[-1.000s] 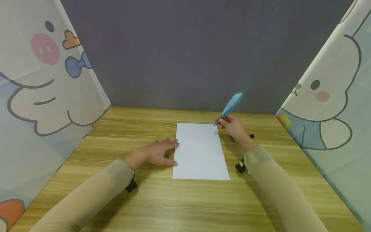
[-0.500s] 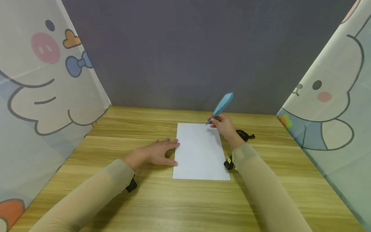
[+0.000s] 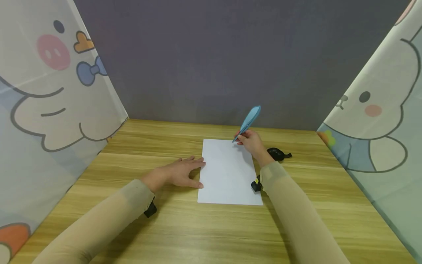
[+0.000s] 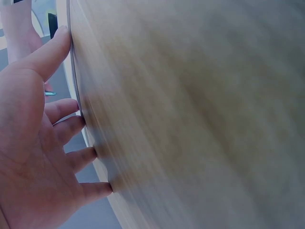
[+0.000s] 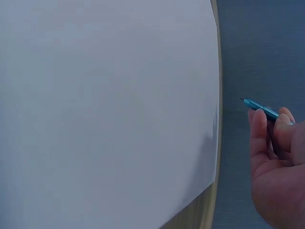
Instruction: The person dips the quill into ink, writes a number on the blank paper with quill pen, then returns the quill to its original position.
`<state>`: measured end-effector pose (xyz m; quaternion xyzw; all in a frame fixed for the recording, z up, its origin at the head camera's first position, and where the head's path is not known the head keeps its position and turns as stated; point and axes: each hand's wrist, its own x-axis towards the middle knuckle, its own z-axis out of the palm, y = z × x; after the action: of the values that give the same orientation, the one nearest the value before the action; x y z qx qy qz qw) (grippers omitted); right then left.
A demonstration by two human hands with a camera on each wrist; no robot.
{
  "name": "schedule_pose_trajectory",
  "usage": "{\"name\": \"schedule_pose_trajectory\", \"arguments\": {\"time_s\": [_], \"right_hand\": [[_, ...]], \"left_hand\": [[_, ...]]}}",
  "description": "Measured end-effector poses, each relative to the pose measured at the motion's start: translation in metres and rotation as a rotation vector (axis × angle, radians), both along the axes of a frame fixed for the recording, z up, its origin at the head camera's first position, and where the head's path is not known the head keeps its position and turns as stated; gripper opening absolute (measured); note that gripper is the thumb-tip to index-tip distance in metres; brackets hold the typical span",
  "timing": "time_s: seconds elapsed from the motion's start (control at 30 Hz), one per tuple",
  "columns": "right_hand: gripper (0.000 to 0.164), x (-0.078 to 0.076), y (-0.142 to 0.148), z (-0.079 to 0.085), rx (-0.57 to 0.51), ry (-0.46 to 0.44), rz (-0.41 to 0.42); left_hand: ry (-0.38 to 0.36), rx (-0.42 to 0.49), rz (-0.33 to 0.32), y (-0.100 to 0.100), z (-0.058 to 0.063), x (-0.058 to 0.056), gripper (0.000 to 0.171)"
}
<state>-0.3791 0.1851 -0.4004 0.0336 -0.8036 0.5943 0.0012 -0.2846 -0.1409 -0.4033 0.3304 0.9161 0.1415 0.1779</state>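
A white sheet of paper (image 3: pixel 227 176) lies on the wooden table. At its left edge rests my left hand (image 3: pixel 180 173), fingers spread and fairly straight, with thumb and fingertips touching the paper's border; the left wrist view shows the same hand (image 4: pixel 43 138) from the palm side. My right hand (image 3: pixel 251 142) pinches a blue feather-shaped pen (image 3: pixel 249 120) above the paper's far right part. In the right wrist view the pen's dark tip (image 5: pixel 244 99) points away from the fingers. That view shows the tip apart from the paper (image 5: pixel 109 105). No marks are visible on the sheet.
A black oval object with a short tail (image 3: pixel 277 154) lies right of the paper, partly behind my right wrist. A dark grey panel (image 3: pixel 211 62) stands behind the table (image 3: pixel 171 231). Cartoon-printed cloths hang at the left (image 3: pixel 29 121) and right (image 3: pixel 389 190).
My right hand has moved left with the pen, from the paper's far right corner to over its far edge. More of the black object shows. The left hand stays in place.
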Motion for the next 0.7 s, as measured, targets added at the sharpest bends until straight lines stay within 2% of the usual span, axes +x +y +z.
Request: {"name": "schedule_pose_trajectory", "arguments": {"time_s": [0.7], "right_hand": [[0.028, -0.0067, -0.0071, -0.0025, 0.003, -0.018, -0.049]], "left_hand": [[0.0, 0.001, 0.002, 0.001, 0.0003, -0.0004, 0.098]]}}
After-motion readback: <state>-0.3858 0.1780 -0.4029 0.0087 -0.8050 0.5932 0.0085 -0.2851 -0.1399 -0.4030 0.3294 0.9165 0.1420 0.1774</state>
